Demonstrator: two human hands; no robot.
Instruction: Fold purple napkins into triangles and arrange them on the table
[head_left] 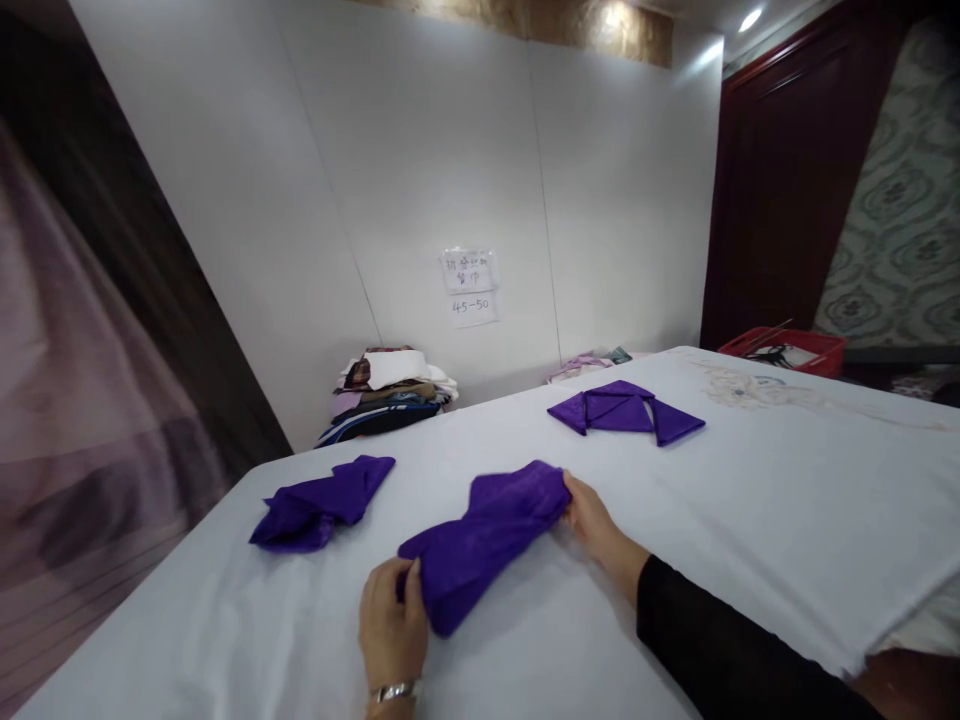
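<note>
A folded purple cloth napkin [487,535] is stretched at a slant between my two hands, just above or on the white tablecloth; I cannot tell which. My left hand [394,620], with a silver watch on the wrist, grips its near left end between thumb and fingers. At the upper right end, my right hand [589,515] pinches the napkin's edge, the fingertips partly behind it. Another purple napkin [322,505], loosely folded, lies to the left. Farther back on the right lies a third purple napkin [619,408], folded flat with pointed ends.
White cloth [750,520] covers the table. Behind its far edge rises a pile of folded clothes [394,390], with more fabric [589,367] to the right. A red basket [787,348] stands at the back right. Handwritten paper signs [472,285] hang on the white wall.
</note>
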